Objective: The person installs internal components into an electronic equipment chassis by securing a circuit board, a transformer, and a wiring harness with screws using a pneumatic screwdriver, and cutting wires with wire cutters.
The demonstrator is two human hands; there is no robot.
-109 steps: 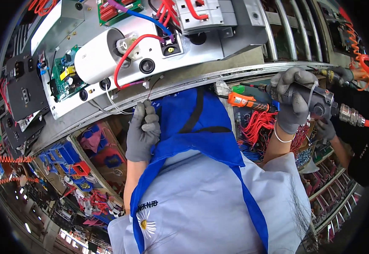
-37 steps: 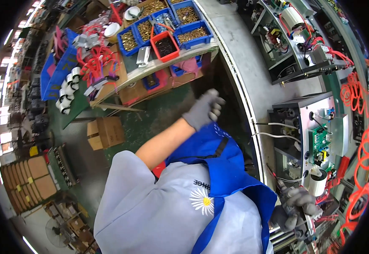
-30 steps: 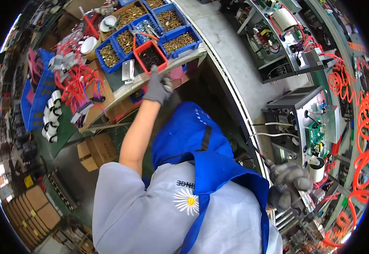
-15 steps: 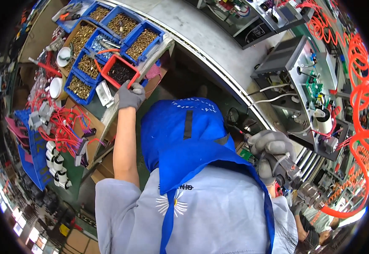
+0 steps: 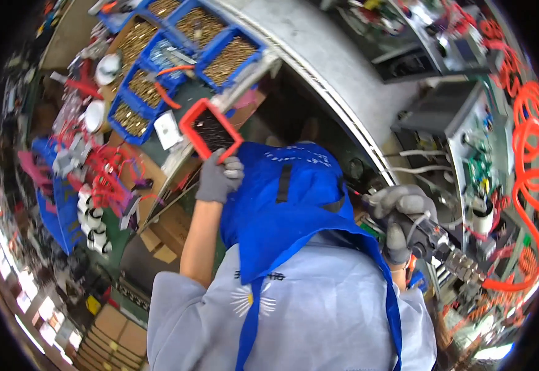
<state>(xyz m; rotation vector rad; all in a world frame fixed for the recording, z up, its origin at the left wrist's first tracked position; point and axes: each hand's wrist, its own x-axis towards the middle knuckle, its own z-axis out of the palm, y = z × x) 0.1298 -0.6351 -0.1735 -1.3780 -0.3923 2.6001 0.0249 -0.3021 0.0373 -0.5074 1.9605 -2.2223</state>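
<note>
My gloved left hand (image 5: 220,177) grips the near end of a small red bin (image 5: 192,138). Dark screws (image 5: 212,128) lie inside the bin, which is held tilted just off the bench edge, close to my blue apron (image 5: 306,179). On the right, my gloved right hand (image 5: 400,213) is wrapped round a pneumatic screwdriver (image 5: 431,240). A metal coupling joins the tool to an orange air hose (image 5: 510,285). The tool's tip is partly hidden by the fingers.
Blue bins (image 5: 231,60) of brass-coloured and silver fasteners crowd the left bench. A white part (image 5: 168,130) lies near its edge. Red wiring (image 5: 109,176) spreads beside them. A grey metal-cased unit (image 5: 442,108) stands right, beyond a white rail (image 5: 325,93); coiled orange hose (image 5: 529,117) hangs there.
My left hand has drawn the red bin away from the blue bins, to the right and toward me. The right hand keeps its hold on the screwdriver. The whole view has shifted slightly.
</note>
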